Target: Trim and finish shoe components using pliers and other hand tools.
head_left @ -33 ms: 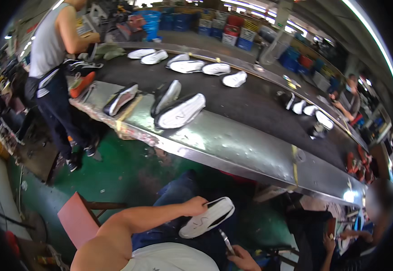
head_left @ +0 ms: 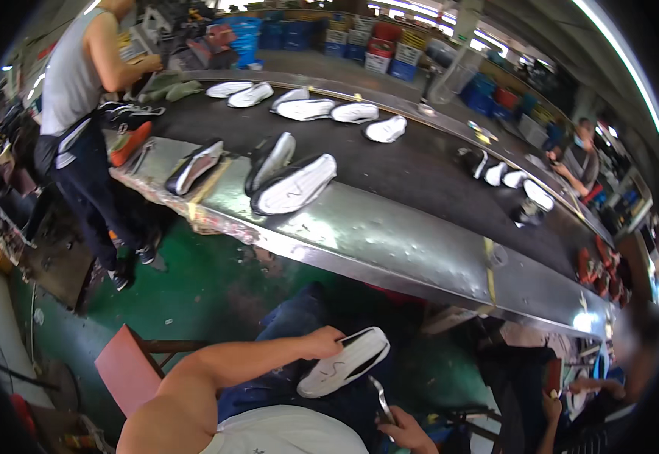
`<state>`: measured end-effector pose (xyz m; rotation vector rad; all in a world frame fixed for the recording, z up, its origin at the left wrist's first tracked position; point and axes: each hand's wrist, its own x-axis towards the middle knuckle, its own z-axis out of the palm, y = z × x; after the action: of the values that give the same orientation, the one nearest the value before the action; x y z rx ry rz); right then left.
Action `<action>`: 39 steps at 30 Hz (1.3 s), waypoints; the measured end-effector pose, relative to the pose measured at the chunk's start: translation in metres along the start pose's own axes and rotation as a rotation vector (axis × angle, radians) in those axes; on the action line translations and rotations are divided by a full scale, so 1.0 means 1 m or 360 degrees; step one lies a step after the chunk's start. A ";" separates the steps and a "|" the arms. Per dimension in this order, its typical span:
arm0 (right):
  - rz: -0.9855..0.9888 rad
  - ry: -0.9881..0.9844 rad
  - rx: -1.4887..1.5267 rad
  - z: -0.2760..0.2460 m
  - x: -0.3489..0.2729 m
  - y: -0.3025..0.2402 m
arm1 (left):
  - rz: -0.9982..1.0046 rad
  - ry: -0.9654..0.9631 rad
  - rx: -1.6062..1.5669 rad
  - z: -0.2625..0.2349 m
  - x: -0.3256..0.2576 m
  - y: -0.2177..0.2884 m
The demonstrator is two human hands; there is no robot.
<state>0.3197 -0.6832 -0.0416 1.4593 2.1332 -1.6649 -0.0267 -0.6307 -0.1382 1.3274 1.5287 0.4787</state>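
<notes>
Gripping white shoe sole (head_left: 344,363), left hand (head_left: 323,342) with arm bent.

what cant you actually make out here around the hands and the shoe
- Right hand: head view, cut off by the lower edge; its grip on the metal tool is unclear.
- Left hand: fingers hidden behind the shoe it holds.
- Shoe: only the white sole shows; the upper faces away.
- Shoes far along the belt: too small and bent by the fisheye rim to tell apart.
</notes>
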 end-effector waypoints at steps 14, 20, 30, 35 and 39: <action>-0.0140 0.0001 -0.0314 -0.021 0.060 -0.045 | 0.0127 -0.0974 -0.0947 -0.019 -0.034 0.013; -0.0400 0.0020 -0.0727 -0.024 0.067 -0.072 | 0.0130 -0.0659 -0.0912 0.007 -0.058 0.008; -0.0338 0.0073 -0.0528 0.023 0.077 -0.072 | -0.0396 0.0202 -0.0657 0.036 -0.039 0.001; -0.0487 0.0153 -0.0607 0.005 0.071 -0.046 | -0.0030 0.0303 -0.0075 0.034 -0.042 0.012; -0.0224 0.0310 -0.0517 0.008 0.072 -0.043 | 0.0554 0.0495 0.0161 0.037 -0.041 -0.001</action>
<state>0.2466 -0.6433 -0.0538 1.4514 2.5157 -1.1739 0.0002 -0.6794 -0.1369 1.6685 1.5906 0.8700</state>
